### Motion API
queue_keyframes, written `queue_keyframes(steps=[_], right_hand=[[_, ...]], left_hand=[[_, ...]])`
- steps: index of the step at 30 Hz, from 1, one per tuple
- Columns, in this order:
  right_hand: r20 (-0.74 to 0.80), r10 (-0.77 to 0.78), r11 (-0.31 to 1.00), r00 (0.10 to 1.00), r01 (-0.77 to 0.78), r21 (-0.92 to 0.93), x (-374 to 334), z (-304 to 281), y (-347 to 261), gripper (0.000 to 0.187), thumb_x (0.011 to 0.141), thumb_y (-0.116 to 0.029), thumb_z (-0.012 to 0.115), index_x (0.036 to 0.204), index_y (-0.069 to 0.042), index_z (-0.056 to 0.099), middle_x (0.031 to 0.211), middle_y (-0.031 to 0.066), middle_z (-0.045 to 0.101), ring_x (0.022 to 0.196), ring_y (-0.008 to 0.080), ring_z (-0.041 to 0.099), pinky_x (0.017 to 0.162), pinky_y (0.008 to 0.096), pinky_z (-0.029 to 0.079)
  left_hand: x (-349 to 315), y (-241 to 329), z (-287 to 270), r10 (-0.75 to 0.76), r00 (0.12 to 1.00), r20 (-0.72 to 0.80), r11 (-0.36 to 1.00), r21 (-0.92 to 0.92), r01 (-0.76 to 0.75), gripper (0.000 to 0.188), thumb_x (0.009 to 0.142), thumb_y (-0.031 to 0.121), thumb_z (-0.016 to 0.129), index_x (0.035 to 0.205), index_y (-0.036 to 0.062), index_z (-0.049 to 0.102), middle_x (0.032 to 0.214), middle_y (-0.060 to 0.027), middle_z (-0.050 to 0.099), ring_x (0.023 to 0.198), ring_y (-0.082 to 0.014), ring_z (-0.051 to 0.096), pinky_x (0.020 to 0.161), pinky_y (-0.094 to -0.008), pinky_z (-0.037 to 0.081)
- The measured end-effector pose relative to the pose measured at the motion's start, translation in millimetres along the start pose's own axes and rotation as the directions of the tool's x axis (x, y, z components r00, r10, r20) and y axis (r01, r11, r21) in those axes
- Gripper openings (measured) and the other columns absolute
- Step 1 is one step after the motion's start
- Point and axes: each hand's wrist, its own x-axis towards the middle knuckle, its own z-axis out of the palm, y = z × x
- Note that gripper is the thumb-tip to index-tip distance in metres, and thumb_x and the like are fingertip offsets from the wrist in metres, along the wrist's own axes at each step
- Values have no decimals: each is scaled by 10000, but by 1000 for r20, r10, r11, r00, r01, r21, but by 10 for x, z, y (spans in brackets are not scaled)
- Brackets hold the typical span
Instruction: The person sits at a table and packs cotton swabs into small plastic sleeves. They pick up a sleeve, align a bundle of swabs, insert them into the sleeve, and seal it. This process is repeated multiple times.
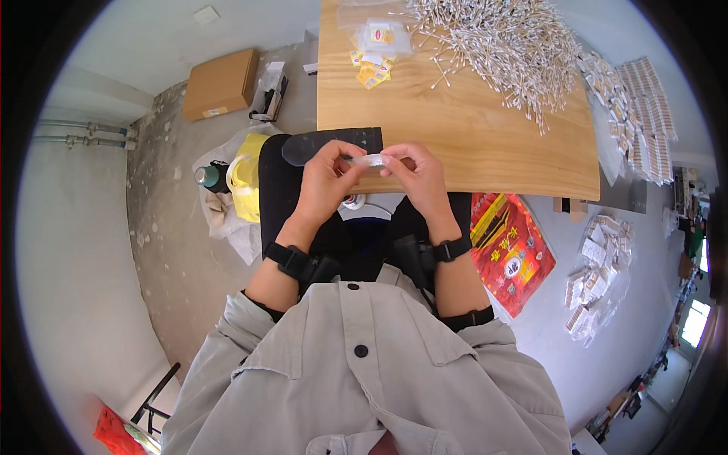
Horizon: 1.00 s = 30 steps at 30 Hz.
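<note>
Between my two hands, just over the near edge of the table (485, 163), is a small strip of clear, shiny plastic (371, 160). It looks like a little bag seen edge-on; its contents, if any, cannot be made out. My left hand (331, 176) pinches its left end between thumb and fingers. The right end is pinched by my right hand (418, 179). Beneath my left hand lies a dark flat pad (311, 145) at the table's edge. Farther off on the wood, a large heap of cotton swabs (500, 42) spreads to the right.
Small clear bags (387, 36) and yellow cards (373, 72) lie at the table's far left. Packed swabs (644, 106) sit beyond its right edge, more packs (599, 265) on the floor. A red bag (512, 254) lies to the right; a yellow bag (246, 178) stands left.
</note>
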Motion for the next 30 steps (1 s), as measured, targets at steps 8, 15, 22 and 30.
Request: queue_keyframes(steps=[8, 15, 22, 30], right_hand=[[54, -121, 977, 991, 128, -169, -2, -22, -16, 177, 855, -41, 688, 1032, -28, 679, 958, 70, 625, 790, 138, 621, 689, 276, 504], [142, -101, 983, 985, 121, -139, 7, -83, 2, 216, 842, -48, 700, 1058, -50, 693, 944, 69, 621, 772, 143, 621, 681, 266, 499], [170, -191, 914, 967, 238, -327, 3, -56, -105, 214, 843, -42, 712, 1055, -31, 694, 911, 53, 599, 754, 125, 583, 672, 255, 478], [167, -102, 983, 981, 125, -133, 37, -78, 33, 172, 837, -39, 709, 1006, -19, 679, 908, 54, 618, 762, 144, 652, 651, 256, 501]], left_hand=[[83, 70, 60, 281, 957, 67, 890, 355, -286, 198, 794, 43, 763, 978, 15, 695, 829, -35, 612, 614, -77, 521, 563, -226, 446], [92, 2, 64, 154, 988, 5, 960, 237, -151, 199, 802, 41, 761, 989, 16, 698, 845, -35, 663, 639, -71, 576, 605, -228, 491], [75, -43, -7, 162, 985, 61, 968, 186, -171, 166, 825, 50, 728, 987, 37, 697, 665, -58, 665, 508, -83, 578, 475, -251, 436], [41, 69, -41, 81, 991, 105, 967, 235, -103, 145, 860, 83, 714, 997, 37, 694, 670, -49, 668, 551, -78, 612, 512, -235, 451]])
